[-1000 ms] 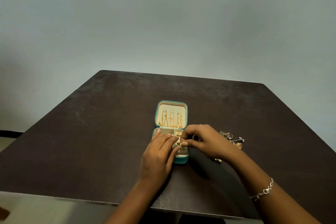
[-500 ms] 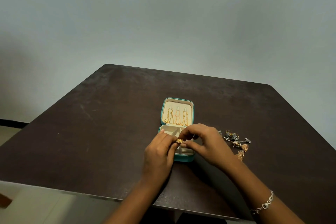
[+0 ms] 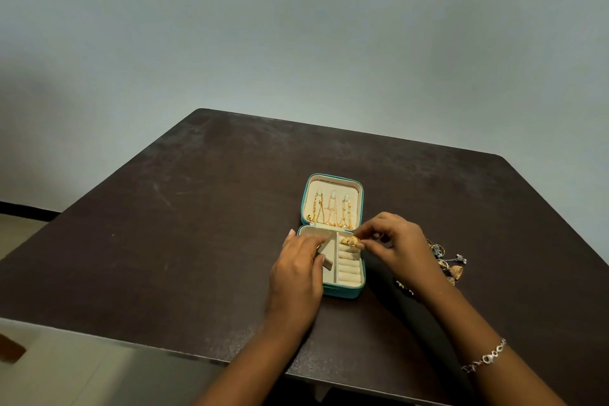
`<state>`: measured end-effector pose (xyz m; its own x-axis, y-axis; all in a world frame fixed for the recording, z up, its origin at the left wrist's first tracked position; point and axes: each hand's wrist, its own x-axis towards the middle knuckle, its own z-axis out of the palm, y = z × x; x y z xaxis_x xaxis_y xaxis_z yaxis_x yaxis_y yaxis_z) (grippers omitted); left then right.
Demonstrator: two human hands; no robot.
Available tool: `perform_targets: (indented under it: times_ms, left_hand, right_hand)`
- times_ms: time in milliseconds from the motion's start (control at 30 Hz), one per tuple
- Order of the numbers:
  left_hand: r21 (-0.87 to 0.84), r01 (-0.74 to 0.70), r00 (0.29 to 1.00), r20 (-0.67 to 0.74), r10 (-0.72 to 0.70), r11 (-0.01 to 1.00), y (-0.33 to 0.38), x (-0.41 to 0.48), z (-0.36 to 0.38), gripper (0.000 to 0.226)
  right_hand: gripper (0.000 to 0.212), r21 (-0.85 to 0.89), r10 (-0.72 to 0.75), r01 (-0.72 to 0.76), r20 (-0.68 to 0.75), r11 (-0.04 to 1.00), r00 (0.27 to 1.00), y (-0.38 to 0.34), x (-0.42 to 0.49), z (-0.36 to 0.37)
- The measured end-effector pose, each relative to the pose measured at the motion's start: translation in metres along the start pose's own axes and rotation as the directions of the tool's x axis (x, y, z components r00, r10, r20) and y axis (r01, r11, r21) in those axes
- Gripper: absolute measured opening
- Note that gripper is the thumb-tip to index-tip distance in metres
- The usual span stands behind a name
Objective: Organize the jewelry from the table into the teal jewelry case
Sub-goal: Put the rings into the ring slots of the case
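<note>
Putting a small gold ring (image 3: 351, 242) into its slot is judged to be the step in hand. The ring is pinched tight in the grip of the right hand (image 3: 398, 244), just above the far end of the cream padded rolls (image 3: 350, 269) in the right half of the open teal jewelry case (image 3: 344, 293). The left hand (image 3: 296, 273) is laid on the case's left side, its grip loose and holding nothing. Three thin gold chains (image 3: 331, 212) are already hung in the case's lid. Some gold and silver earrings (image 3: 449, 262) are left on the dark brown tabletop (image 3: 197, 224), right of the case. Next, the ring should be pushed gently down between two rolls, then let go.
</note>
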<state>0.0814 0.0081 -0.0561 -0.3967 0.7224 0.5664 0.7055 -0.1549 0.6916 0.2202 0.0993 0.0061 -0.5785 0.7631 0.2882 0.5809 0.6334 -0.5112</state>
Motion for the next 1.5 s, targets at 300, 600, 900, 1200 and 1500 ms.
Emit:
perform_targets:
  times_ms: [300,600,900,1200,1500]
  left_hand:
    - [0.027,0.054,0.996,0.073,-0.055,0.998,0.001,0.001,-0.001,0.024]
    - [0.03,0.051,0.996,0.07,-0.053,0.998,0.0,0.0,-0.001,0.022]
    - [0.035,0.049,0.996,0.068,-0.052,0.998,0.0,0.001,-0.001,0.022]
    - [0.033,0.036,0.997,0.068,-0.038,0.999,0.0,0.001,-0.001,0.023]
    - [0.006,-0.17,0.983,-0.066,0.171,0.985,0.004,-0.001,0.0,0.024]
  right_hand:
    - [0.01,-0.036,0.042,-0.039,0.059,0.999,0.997,-0.002,0.002,0.009]
    - [0.012,-0.113,0.034,-0.025,0.083,0.993,0.996,-0.001,0.001,0.012]
    - [0.026,-0.179,-0.148,0.152,0.038,0.972,0.988,0.009,-0.011,0.01]
    - [0.032,-0.075,-0.175,0.17,-0.068,0.983,0.982,0.017,-0.014,0.009]
    - [0.012,-0.001,-0.166,0.169,-0.2,0.986,0.966,0.05,-0.051,-0.022]
